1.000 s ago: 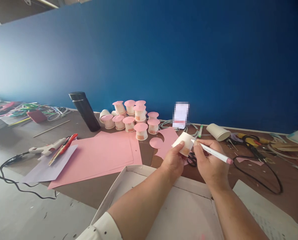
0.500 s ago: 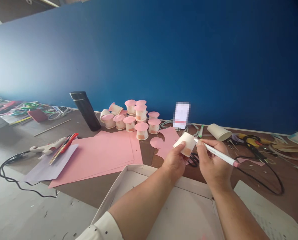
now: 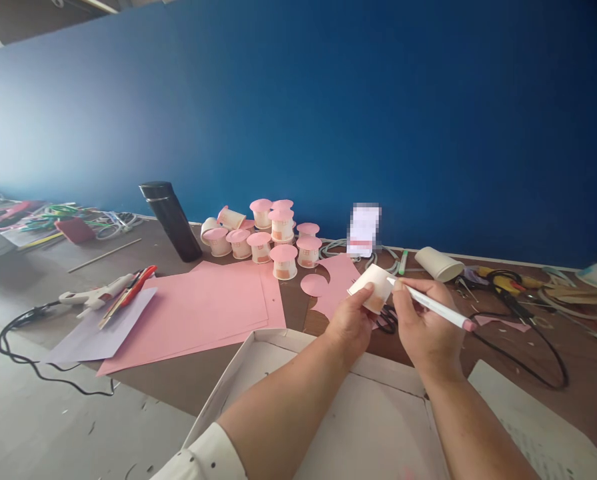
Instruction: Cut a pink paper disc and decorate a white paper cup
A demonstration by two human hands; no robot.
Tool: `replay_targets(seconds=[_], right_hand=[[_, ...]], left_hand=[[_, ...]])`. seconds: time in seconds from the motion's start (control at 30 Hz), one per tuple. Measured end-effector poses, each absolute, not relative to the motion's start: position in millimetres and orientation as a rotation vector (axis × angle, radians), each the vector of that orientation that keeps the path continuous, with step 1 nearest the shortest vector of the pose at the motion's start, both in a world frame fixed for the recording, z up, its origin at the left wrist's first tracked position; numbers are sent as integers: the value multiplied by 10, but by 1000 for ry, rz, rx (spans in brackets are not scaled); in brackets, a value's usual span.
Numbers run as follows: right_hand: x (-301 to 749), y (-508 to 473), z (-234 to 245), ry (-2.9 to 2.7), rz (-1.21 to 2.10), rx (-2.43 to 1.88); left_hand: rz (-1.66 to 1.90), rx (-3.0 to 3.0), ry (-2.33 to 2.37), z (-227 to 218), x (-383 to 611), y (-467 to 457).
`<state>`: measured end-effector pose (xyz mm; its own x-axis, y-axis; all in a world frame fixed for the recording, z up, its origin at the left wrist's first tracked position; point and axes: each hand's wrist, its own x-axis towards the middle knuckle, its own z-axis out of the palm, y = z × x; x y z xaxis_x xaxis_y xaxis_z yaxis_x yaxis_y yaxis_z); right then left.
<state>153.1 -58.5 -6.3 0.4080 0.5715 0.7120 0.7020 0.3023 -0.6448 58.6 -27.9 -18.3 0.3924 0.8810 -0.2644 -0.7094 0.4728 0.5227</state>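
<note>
My left hand grips a small white paper cup turned on its side, with an orange patch on its wall. My right hand pinches a white pen with a pink end, its tip touching the cup's wall. Both hands hover over the brown table just beyond an open white cardboard box. Black scissors lie under the hands.
A cluster of small cups topped with pink discs stands behind pink paper sheets. A black flask, a glue gun, a loose pink disc, a lying paper cup and black cables surround them.
One cup at the back left of the cluster has tipped over. My hands with cup and pen have shifted only slightly.
</note>
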Motion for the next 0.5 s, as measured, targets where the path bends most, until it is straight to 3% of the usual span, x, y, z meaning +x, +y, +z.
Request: replay_targets(seconds=[0.5], right_hand=[[1536, -593, -63, -1249, -117, -1404]], left_hand=[[1063, 377, 553, -164, 575, -287]])
